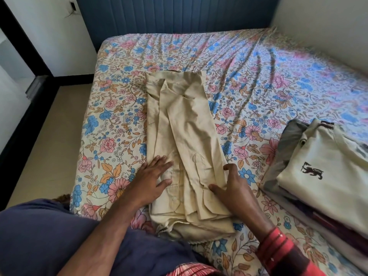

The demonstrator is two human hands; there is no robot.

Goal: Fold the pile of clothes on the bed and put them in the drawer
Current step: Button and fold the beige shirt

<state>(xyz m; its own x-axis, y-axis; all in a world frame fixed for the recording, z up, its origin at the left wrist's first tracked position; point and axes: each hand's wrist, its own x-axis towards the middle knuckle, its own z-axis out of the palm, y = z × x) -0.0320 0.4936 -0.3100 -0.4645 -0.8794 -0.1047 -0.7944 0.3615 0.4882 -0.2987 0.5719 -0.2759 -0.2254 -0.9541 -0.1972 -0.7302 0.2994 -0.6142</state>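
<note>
A beige long-sleeved shirt [185, 136] lies on the floral bed sheet [258, 80], folded lengthwise into a narrow strip with its sleeves laid down the middle. My left hand [153, 176] lies flat on the shirt's left side near the cuffs, fingers straight. On the right side, my right hand [229, 184] presses the lower sleeve and edge with spread fingers. A stack of folded clothes [318, 168], topped by a cream shirt with a dark lion print, sits at the right. No drawer is in view.
A blue padded headboard [175, 14] stands at the far end and a white wall [328, 24] runs along the bed's right side. Bare floor [45, 140] lies to the left. My knee in dark blue cloth [39, 232] is at the near edge.
</note>
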